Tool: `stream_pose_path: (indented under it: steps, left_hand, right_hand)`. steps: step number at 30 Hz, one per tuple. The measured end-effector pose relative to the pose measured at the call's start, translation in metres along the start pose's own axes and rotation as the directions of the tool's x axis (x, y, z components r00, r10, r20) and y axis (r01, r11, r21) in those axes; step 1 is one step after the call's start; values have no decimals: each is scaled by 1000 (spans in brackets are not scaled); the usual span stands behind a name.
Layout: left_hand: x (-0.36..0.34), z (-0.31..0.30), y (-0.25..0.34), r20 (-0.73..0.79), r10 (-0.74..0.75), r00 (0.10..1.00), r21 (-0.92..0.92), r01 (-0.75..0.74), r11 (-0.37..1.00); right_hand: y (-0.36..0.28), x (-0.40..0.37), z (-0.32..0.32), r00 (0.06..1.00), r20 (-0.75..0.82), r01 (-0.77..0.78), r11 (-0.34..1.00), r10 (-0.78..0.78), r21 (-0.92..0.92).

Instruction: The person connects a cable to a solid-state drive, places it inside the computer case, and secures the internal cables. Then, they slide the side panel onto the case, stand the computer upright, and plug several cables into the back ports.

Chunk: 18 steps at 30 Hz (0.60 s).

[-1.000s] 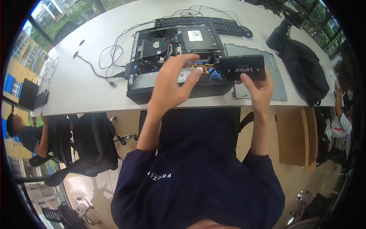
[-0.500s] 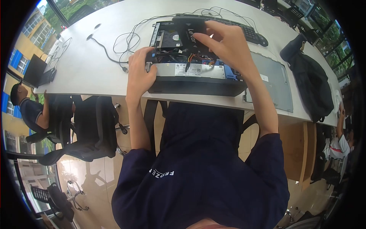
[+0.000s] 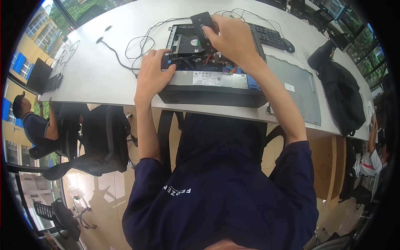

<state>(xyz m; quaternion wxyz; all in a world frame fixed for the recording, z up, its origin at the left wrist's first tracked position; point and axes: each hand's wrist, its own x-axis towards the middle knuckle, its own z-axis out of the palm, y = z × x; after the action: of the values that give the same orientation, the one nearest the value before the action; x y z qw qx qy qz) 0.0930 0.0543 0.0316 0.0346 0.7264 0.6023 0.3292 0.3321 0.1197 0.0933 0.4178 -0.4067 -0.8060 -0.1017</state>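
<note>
A black computer case (image 3: 212,95) lies on its side near the table's front edge, its top uncovered. Inside it are a hard drive (image 3: 195,43), coloured wires (image 3: 208,59) and black cables. My left hand (image 3: 152,75) grips the case's left front corner, fingers over the edge and thumb towards the inside. A flat black Lexar solid-state drive (image 3: 201,21) is pinched in my right hand (image 3: 233,39), tilted upright above the case's interior. My right fingers and forearm hide part of the case's right side.
To the right lie a grey metal panel (image 3: 293,89), a black backpack (image 3: 342,93) and a dark bottle (image 3: 321,54). A keyboard (image 3: 268,36) and mouse (image 3: 288,46) sit behind the case. Loose cables (image 3: 141,43) trail on the left; a seated person (image 3: 37,121) is farther left.
My right hand has moved left and turned, swinging the solid-state drive to a steeper angle, its lettering now mostly covered. My left thumb has shifted inward over the case corner.
</note>
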Motion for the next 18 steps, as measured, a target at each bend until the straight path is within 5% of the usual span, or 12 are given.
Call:
stream_pose_path:
  steps: [6,12,14,18]
  left_hand:
    - [-6,8,-9,-30,4,1000,-106,-7,994]
    - [-9,11,-13,-58,40,998,-125,-47,991]
    - [-10,10,-11,-54,32,998,-128,-39,991]
    - [-9,11,-14,-46,38,998,-135,-44,990]
  right_hand:
    - [-17,-9,0,990,139,38,998,-31,-48]
    - [-9,-8,-1,965,196,127,966,-172,224]
    - [-8,-7,-8,892,405,71,947,-201,314]
    - [-7,-14,0,812,507,141,940,-289,309]
